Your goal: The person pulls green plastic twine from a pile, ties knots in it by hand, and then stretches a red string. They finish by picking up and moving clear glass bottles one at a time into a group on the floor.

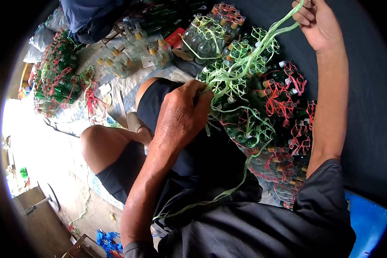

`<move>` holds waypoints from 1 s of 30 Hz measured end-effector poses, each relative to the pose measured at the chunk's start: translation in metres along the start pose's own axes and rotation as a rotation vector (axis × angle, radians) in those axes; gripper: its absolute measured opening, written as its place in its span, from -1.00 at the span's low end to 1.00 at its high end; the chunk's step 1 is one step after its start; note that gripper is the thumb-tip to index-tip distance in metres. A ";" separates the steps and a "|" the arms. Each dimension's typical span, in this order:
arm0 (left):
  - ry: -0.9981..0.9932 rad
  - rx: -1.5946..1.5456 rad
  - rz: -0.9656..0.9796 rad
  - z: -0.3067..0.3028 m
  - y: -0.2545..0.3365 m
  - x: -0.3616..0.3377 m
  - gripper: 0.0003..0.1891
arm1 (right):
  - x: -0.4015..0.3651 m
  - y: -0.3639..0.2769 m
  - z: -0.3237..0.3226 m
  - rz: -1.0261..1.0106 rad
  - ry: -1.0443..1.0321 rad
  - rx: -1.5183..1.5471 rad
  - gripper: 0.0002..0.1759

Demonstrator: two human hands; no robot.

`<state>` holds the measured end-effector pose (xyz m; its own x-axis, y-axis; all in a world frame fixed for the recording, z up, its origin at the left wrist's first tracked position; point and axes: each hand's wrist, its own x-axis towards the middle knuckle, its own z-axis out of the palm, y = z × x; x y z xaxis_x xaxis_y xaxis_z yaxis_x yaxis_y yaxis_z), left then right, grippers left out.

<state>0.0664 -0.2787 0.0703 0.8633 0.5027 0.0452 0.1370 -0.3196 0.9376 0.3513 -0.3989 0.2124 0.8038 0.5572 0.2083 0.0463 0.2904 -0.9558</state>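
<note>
A bundle of light green plastic twine [262, 47] is stretched between my two hands. My left hand [182, 109] is closed around its lower end, above my lap. Up at the top right, my right hand [318, 26] grips the other end with bent fingers, partly cut off by the frame edge. Loose strands hang below my left hand, and one long strand [228, 192] trails across my dark clothes. Behind the twine stand glass bottles [238, 49], bundled with green twine at their necks.
Bottles tied with red twine [279, 99] stand to the right against a dark wall. Green bottles [62, 64] are stacked at the upper left, and clear bottles [120, 64] stand on the ground sheet. A person in dark blue clothing [90, 19] is at the top. Blue twine [109, 242] lies at the lower left.
</note>
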 end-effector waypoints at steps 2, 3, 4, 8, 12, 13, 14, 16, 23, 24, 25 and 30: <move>-0.031 -0.004 -0.042 -0.004 0.002 -0.001 -0.75 | 0.000 0.005 -0.006 0.007 -0.002 -0.006 -0.64; -0.048 -0.006 -0.063 -0.005 0.003 -0.002 -0.75 | -0.001 0.006 -0.008 0.022 0.002 -0.052 -0.66; -0.043 -0.011 -0.053 -0.006 0.003 -0.003 -0.75 | -0.003 0.007 -0.008 0.036 0.007 -0.099 -0.68; -0.038 -0.080 -0.062 -0.010 0.004 -0.005 -0.76 | 0.015 0.031 -0.041 0.115 -0.160 0.027 -0.71; -0.020 -0.093 -0.076 -0.015 0.007 -0.008 -0.75 | 0.000 0.028 -0.055 0.146 -0.210 -0.662 -0.70; -0.007 -0.108 -0.071 -0.015 0.007 -0.010 -0.75 | -0.002 0.028 -0.060 0.180 -0.279 -0.795 -0.70; 0.007 -0.122 -0.066 -0.015 0.006 -0.010 -0.74 | -0.004 0.030 -0.062 0.213 -0.348 -0.929 -0.70; 0.002 -0.114 -0.059 -0.018 0.005 -0.012 -0.74 | -0.011 0.034 -0.068 0.236 -0.335 -1.092 -0.73; 0.000 -0.092 -0.013 -0.023 0.004 -0.009 -0.69 | -0.074 0.048 -0.055 0.022 -0.477 -1.499 -0.41; -0.008 -0.076 -0.015 -0.023 0.004 -0.009 -0.69 | -0.087 0.046 -0.043 -0.018 -0.452 -1.322 -0.42; -0.006 -0.083 -0.012 -0.022 0.004 -0.007 -0.69 | -0.097 0.050 -0.034 -0.144 -0.475 -1.250 -0.47; -0.024 -0.109 -0.047 -0.022 0.008 -0.005 -0.67 | -0.152 0.097 0.009 0.036 -0.651 -0.762 -0.56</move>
<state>0.0522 -0.2662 0.0856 0.8689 0.4950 -0.0067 0.1250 -0.2062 0.9705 0.2285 -0.4481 0.0898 0.3421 0.9391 0.0321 0.5790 -0.1838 -0.7944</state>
